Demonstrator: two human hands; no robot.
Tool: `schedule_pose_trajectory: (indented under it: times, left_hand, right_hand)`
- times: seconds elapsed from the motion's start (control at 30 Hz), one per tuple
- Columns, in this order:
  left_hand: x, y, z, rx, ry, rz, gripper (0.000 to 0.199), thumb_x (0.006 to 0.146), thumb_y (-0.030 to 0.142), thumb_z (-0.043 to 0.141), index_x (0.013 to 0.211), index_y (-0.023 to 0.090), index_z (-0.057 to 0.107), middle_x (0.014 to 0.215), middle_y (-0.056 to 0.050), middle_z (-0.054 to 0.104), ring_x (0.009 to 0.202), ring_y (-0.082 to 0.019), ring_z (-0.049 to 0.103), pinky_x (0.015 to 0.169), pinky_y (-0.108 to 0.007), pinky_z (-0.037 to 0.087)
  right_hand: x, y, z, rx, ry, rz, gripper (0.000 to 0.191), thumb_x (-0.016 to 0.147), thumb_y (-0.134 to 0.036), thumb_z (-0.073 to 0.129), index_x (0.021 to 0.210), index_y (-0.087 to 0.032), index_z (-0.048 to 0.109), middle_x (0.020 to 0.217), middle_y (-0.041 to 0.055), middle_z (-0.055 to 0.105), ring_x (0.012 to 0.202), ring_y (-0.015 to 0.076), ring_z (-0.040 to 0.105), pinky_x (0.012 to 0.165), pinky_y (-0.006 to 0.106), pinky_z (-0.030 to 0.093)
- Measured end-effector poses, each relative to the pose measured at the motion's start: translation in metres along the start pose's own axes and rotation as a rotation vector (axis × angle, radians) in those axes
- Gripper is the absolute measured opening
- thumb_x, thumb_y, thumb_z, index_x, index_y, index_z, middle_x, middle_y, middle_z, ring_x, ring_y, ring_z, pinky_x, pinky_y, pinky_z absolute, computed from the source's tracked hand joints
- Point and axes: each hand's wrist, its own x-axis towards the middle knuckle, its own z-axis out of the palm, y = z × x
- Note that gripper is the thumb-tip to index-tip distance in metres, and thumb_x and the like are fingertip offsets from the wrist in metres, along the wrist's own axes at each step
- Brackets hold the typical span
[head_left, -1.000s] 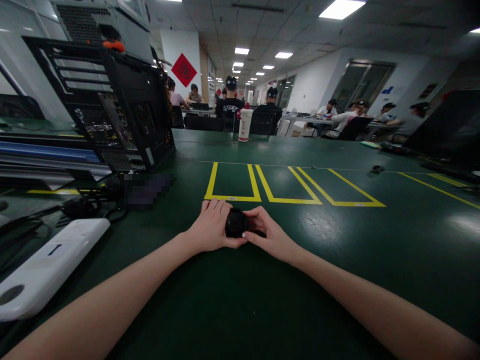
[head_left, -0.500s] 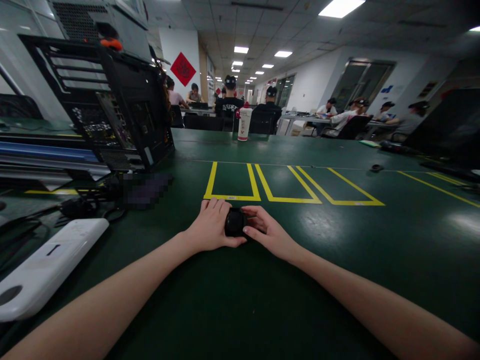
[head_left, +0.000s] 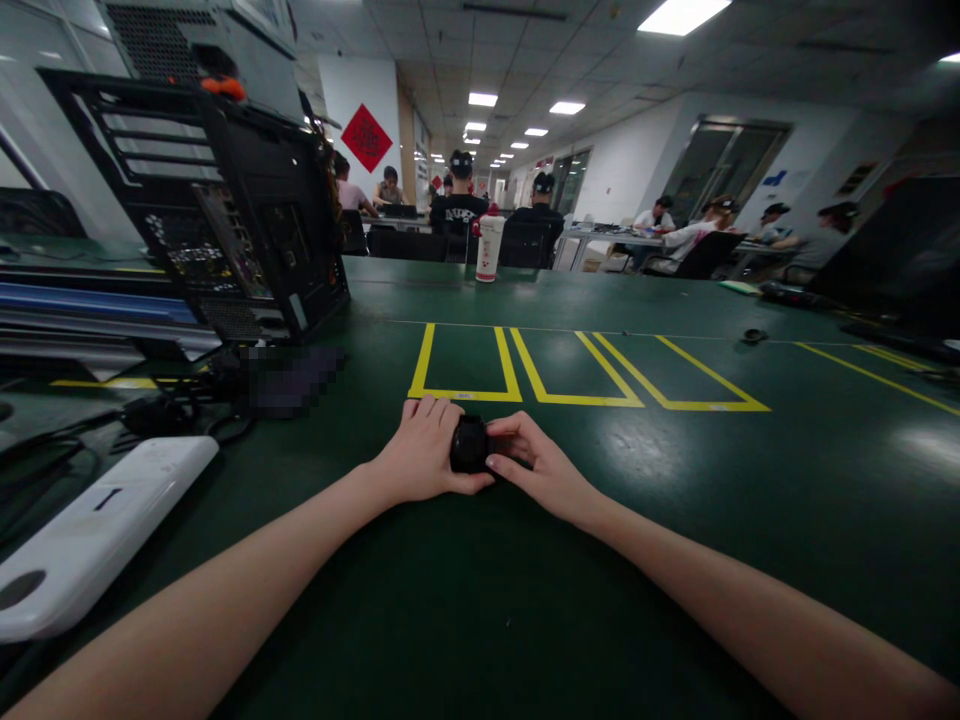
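Holding a small, rounded black object (head_left: 469,446) just below frame centre, left hand (head_left: 421,452) curled around it, half-curled right hand (head_left: 549,474) pinching its edge, I've grasped but not yet released it.

Bare forearms (head_left: 262,570) angled inward, left hand (head_left: 421,452) cupped, right hand (head_left: 541,468) in a loose pinch

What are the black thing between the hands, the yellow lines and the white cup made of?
Rounded black object: probably hard, smooth plastic, with faint highlights. Yellow lines: likely matte tape, being flat, straight strips. White cup: smooth-looking, perhaps plastic or painted metal; I can't tell which.
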Motion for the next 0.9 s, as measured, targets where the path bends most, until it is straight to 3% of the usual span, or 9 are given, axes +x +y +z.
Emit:
schedule_pose_trajectory:
  times: [0.17, 0.5, 0.73, 0.9]
  left_hand:
    - [-0.0005, -0.0006, -0.0002, -0.013, 0.002, 0.004, 0.065, 0.063, 0.068, 0.049, 0.098, 0.013, 0.048, 0.095, -0.011, 0.05, 0.087, -0.027, 0.045, 0.077, -0.04, 0.033]
    - [-0.0001, -0.0018, 0.0016, -0.01, 0.018, 0.006, 0.067, 0.062, 0.068, 0.049, 0.1, 0.013, 0.048, 0.094, -0.01, 0.05, 0.087, -0.027, 0.046, 0.077, -0.041, 0.033]
    - [-0.0002, -0.0008, 0.0, -0.007, 0.014, 0.001, 0.066, 0.063, 0.067, 0.05, 0.098, 0.012, 0.048, 0.094, -0.011, 0.05, 0.087, -0.027, 0.045, 0.077, -0.041, 0.033]
    - [0.0, -0.0014, 0.0015, -0.014, 0.022, 0.005, 0.065, 0.063, 0.068, 0.048, 0.098, 0.013, 0.048, 0.094, -0.01, 0.05, 0.087, -0.027, 0.045, 0.077, -0.041, 0.033]
  right_hand:
    - [0.0003, -0.0006, -0.0004, -0.031, -0.011, 0.058, 0.039, 0.079, -0.019, 0.054, 0.115, -0.022, 0.039, 0.114, 0.0073, 0.047, 0.104, 0.0185, 0.051, 0.089, 0.04, 0.046]
    - [-0.001, -0.0029, -0.0011, -0.056, 0.008, -0.042, 0.019, 0.08, -0.02, 0.052, 0.099, -0.023, 0.048, 0.108, 0.0038, 0.047, 0.103, 0.0176, 0.05, 0.09, 0.04, 0.045]
    - [-0.0001, 0.0004, -0.0007, -0.08, 0.006, 0.04, 0.037, 0.08, -0.02, 0.052, 0.115, -0.022, 0.04, 0.114, 0.0072, 0.048, 0.105, 0.0191, 0.051, 0.09, 0.041, 0.045]
    - [-0.0013, -0.0027, 0.0001, -0.064, -0.02, -0.003, 0.035, 0.078, -0.018, 0.054, 0.11, -0.022, 0.042, 0.109, 0.0058, 0.049, 0.103, 0.0185, 0.052, 0.091, 0.041, 0.045]
